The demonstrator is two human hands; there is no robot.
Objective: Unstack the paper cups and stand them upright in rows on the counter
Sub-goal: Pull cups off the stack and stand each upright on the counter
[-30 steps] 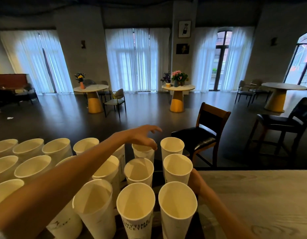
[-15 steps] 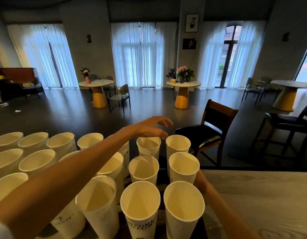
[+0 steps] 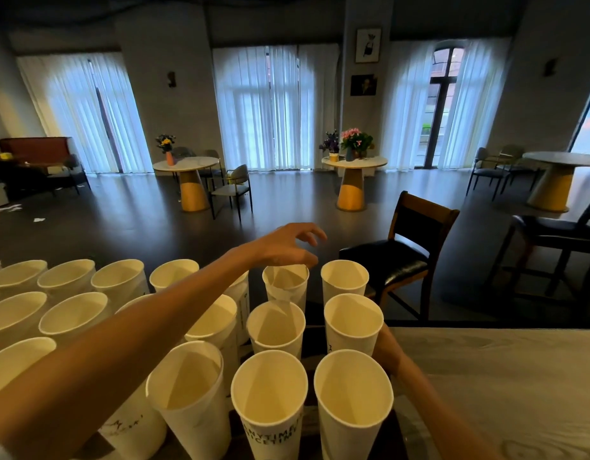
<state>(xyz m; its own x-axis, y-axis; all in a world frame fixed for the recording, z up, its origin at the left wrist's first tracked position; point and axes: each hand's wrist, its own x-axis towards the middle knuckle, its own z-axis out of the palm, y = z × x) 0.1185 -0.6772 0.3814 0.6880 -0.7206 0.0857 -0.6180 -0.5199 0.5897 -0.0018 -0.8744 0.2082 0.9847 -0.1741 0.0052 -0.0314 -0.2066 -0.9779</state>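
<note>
Several white paper cups stand upright in rows on the counter (image 3: 506, 376), open ends up. My left arm reaches across them, and my left hand (image 3: 287, 245) hovers with curled, spread fingers just above the rim of a far-row cup (image 3: 285, 285); it holds nothing. The cup to its right (image 3: 344, 280) ends that far row. My right hand (image 3: 385, 351) sits low on the counter against the right side of the middle-row cup (image 3: 352, 323). That cup and the near cup (image 3: 353, 400) hide most of the hand, including its fingers.
Pale wood-grain counter stretches to the right of the cups. Beyond its far edge stand a dark wooden chair (image 3: 406, 257) and a stool (image 3: 559, 240). Round tables with flowers (image 3: 353, 161) stand farther back on the dark floor.
My left hand has lifted slightly off the far cup's rim, its fingers more spread. My right hand stays beside the right column of cups. The view has shifted a little.
</note>
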